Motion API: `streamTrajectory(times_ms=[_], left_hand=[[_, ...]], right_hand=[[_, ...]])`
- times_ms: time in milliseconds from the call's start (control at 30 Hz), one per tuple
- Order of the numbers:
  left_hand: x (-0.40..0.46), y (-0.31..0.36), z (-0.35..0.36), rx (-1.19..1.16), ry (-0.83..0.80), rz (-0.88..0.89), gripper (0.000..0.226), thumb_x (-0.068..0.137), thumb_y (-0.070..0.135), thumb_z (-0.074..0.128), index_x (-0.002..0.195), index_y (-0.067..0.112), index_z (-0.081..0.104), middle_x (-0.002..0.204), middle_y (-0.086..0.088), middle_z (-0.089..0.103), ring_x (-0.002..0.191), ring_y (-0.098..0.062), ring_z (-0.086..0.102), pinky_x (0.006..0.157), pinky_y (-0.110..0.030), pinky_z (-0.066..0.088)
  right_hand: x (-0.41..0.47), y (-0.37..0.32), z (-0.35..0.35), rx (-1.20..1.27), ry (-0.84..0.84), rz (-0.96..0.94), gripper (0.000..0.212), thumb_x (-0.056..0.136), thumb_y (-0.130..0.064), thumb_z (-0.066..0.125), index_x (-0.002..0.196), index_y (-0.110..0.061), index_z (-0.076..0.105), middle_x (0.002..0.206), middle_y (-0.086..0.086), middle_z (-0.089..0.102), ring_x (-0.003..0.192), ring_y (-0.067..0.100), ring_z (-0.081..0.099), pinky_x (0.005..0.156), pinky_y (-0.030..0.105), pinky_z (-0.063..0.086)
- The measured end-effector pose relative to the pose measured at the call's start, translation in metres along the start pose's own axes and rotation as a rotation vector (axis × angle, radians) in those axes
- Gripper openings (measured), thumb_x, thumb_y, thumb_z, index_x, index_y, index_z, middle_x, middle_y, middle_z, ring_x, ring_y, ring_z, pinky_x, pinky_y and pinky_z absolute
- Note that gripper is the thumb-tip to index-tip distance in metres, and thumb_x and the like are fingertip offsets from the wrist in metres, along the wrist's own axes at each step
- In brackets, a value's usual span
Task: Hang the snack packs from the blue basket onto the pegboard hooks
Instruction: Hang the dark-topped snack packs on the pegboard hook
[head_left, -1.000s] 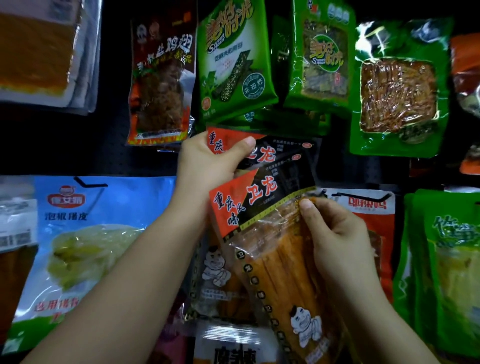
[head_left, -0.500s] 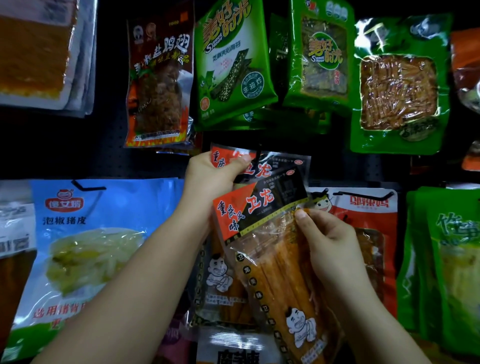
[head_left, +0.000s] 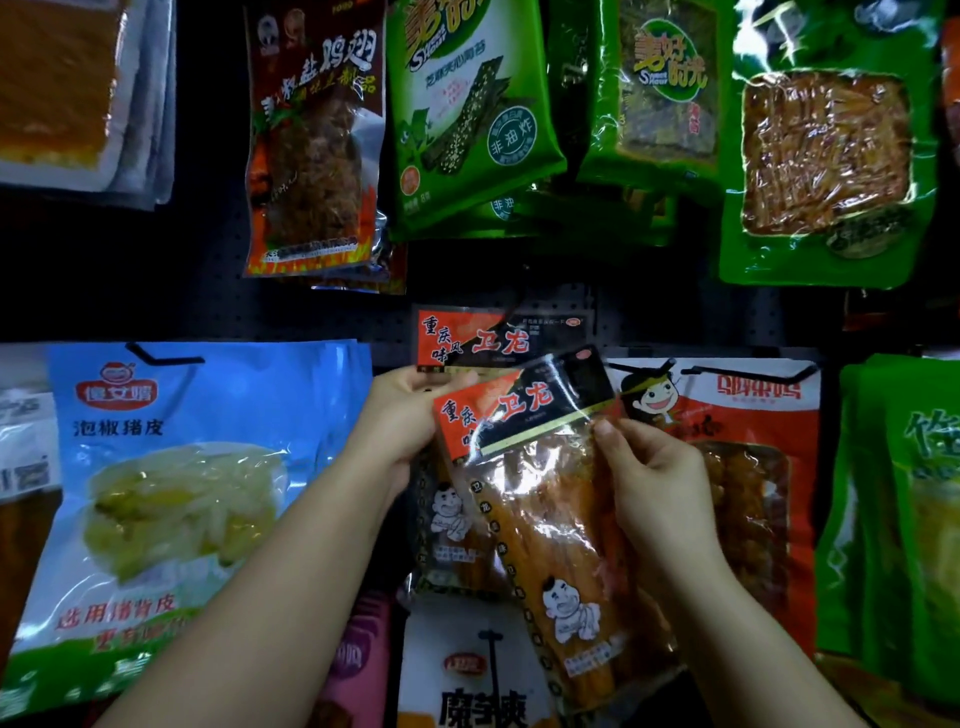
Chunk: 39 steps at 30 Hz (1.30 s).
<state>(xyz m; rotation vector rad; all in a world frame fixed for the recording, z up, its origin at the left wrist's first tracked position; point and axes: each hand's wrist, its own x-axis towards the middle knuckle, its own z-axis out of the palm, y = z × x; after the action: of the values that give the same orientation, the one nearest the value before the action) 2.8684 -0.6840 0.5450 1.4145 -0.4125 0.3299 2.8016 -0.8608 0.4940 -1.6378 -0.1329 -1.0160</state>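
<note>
A large blue pack (head_left: 171, 467) with pale pickled strips is hung at the left of the pegboard (head_left: 311, 312). Higher up, a dark red pack (head_left: 317, 140) is seen, with a green seaweed pack (head_left: 467, 114) just beside it. At the right, a red pack with a cartoon face (head_left: 753, 441) is hung.

At frame centre your left hand (head_left: 400, 415) and right hand (head_left: 649, 467) hold a snack pack (head_left: 550, 499) in front of a matching pack (head_left: 467, 338) hanging on the pegboard (head_left: 311, 312). The pickled pork-skin pack (head_left: 171, 493) hangs at left, seaweed packs (head_left: 467, 114) above.
</note>
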Motion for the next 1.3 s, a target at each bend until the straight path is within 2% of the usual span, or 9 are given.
streamTrajectory(times_ms=[100, 200, 300, 533, 767, 867, 967, 1133, 1300], left_hand=[[0.017, -0.013, 0.003, 0.010, 0.086, 0.028, 0.018, 0.077, 0.021, 0.076, 0.089, 0.013, 0.065, 0.072, 0.001, 0.073, 0.056, -0.007, 0.069, 0.045, -0.016, 0.050], [0.035, -0.022, 0.006, 0.072, 0.128, 0.055, 0.013, 0.078, 0.020, 0.075, 0.081, 0.017, 0.063, 0.087, -0.005, 0.071, 0.077, -0.018, 0.069, 0.071, -0.031, 0.056], [0.051, -0.029, 0.008, 0.102, 0.144, 0.061, 0.013, 0.079, 0.018, 0.074, 0.076, 0.019, 0.062, 0.091, -0.007, 0.071, 0.082, -0.020, 0.067, 0.076, -0.033, 0.054], [0.065, -0.040, 0.011, 0.083, 0.140, 0.003, 0.012, 0.080, 0.017, 0.073, 0.079, 0.019, 0.061, 0.093, -0.007, 0.068, 0.097, -0.029, 0.065, 0.095, -0.045, 0.049], [0.025, -0.030, -0.002, -0.024, 0.200, 0.149, 0.035, 0.088, 0.021, 0.064, 0.122, 0.017, 0.053, 0.121, 0.000, 0.060, 0.111, -0.018, 0.058, 0.100, -0.039, 0.047], [-0.010, -0.024, -0.006, -0.012, 0.163, 0.305, 0.026, 0.085, 0.035, 0.064, 0.110, 0.031, 0.057, 0.109, 0.016, 0.061, 0.105, 0.001, 0.058, 0.087, -0.017, 0.048], [-0.044, -0.018, -0.005, -0.049, 0.030, 0.296, 0.051, 0.065, 0.057, 0.066, 0.110, 0.035, 0.057, 0.099, 0.020, 0.068, 0.092, 0.012, 0.061, 0.067, -0.003, 0.047], [-0.064, -0.009, 0.004, -0.084, -0.086, 0.196, 0.037, 0.064, 0.045, 0.070, 0.093, 0.022, 0.069, 0.083, 0.003, 0.076, 0.073, -0.012, 0.072, 0.056, -0.015, 0.052], [-0.065, 0.015, 0.009, -0.084, 0.027, 0.338, 0.008, 0.080, 0.026, 0.069, 0.074, 0.021, 0.067, 0.055, 0.006, 0.068, 0.050, -0.004, 0.064, 0.045, -0.015, 0.047]], right_hand=[[-0.004, 0.012, -0.007, -0.008, 0.043, 0.041, 0.016, 0.095, -0.028, 0.054, 0.090, -0.031, 0.069, 0.085, -0.010, 0.073, 0.085, 0.008, 0.068, 0.080, 0.034, 0.056], [-0.005, 0.021, -0.015, -0.020, 0.061, 0.085, 0.018, 0.093, -0.030, 0.055, 0.099, -0.023, 0.071, 0.089, -0.006, 0.073, 0.088, 0.012, 0.068, 0.084, 0.041, 0.056], [-0.004, 0.025, -0.019, -0.023, 0.059, 0.114, 0.023, 0.093, -0.030, 0.056, 0.105, -0.019, 0.071, 0.094, -0.003, 0.074, 0.091, 0.015, 0.068, 0.087, 0.043, 0.055], [-0.004, 0.030, -0.019, 0.020, 0.057, 0.124, 0.017, 0.092, -0.031, 0.057, 0.097, -0.025, 0.072, 0.093, -0.002, 0.075, 0.092, 0.017, 0.069, 0.089, 0.045, 0.054], [-0.017, 0.026, -0.014, 0.069, 0.046, 0.144, 0.020, 0.092, -0.028, 0.058, 0.077, -0.034, 0.070, 0.088, -0.002, 0.076, 0.088, 0.018, 0.071, 0.087, 0.046, 0.055], [-0.023, 0.022, -0.011, 0.085, 0.031, 0.148, 0.015, 0.092, -0.030, 0.057, 0.090, -0.029, 0.072, 0.093, -0.003, 0.075, 0.094, 0.017, 0.069, 0.089, 0.044, 0.054], [-0.027, 0.013, -0.008, 0.119, 0.011, 0.114, 0.017, 0.093, -0.029, 0.056, 0.090, -0.026, 0.073, 0.089, -0.004, 0.076, 0.092, 0.015, 0.069, 0.086, 0.038, 0.055], [-0.032, -0.005, -0.005, 0.204, -0.043, 0.035, 0.022, 0.092, -0.032, 0.056, 0.081, -0.036, 0.075, 0.086, -0.007, 0.076, 0.084, 0.009, 0.072, 0.075, 0.031, 0.056], [-0.026, -0.031, -0.009, 0.211, -0.072, -0.066, 0.024, 0.088, -0.041, 0.058, 0.081, -0.024, 0.073, 0.082, 0.000, 0.074, 0.081, 0.016, 0.071, 0.069, 0.036, 0.060]])
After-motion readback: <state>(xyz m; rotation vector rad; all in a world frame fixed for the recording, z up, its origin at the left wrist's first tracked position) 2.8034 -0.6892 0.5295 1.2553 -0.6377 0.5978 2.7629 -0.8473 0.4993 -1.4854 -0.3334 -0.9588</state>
